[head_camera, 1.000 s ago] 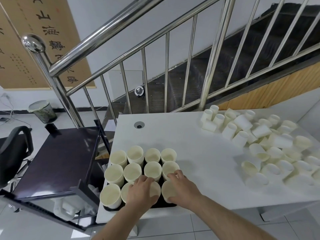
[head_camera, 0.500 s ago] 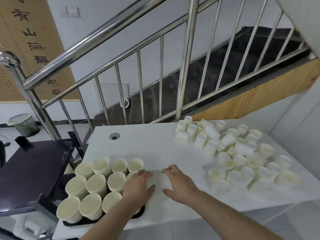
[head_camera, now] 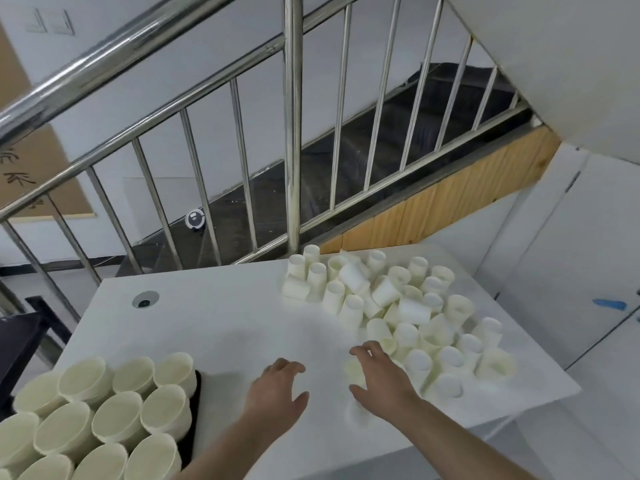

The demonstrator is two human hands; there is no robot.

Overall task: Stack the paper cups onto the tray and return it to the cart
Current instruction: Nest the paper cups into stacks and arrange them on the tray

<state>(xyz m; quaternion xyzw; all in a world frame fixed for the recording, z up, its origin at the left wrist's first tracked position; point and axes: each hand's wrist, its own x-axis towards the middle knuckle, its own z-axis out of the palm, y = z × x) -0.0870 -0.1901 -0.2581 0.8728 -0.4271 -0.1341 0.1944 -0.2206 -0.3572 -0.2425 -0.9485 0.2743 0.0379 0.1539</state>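
Observation:
A black tray (head_camera: 196,393) sits at the table's near left corner, packed with several upright stacks of cream paper cups (head_camera: 104,414). A loose pile of paper cups (head_camera: 412,310), some upright and some tipped over, covers the right half of the white table (head_camera: 214,317). My right hand (head_camera: 381,381) is at the pile's near edge. Its fingers arch over one cup (head_camera: 354,369) and its thumb lies on the cup's near side. My left hand (head_camera: 277,386) hovers over bare table between tray and pile, with relaxed fingers and nothing in it.
The dark cart (head_camera: 15,341) stands left of the table, only its corner showing. A steel stair railing (head_camera: 292,133) rises right behind the table's far edge. A cable hole (head_camera: 144,301) sits in the tabletop at the far left. White panels close off the right side.
Both hands left the tray's cups and moved right across the table. My right hand reached the loose pile and closed round a cup. The view swung right, pushing tray and cart toward the left edge.

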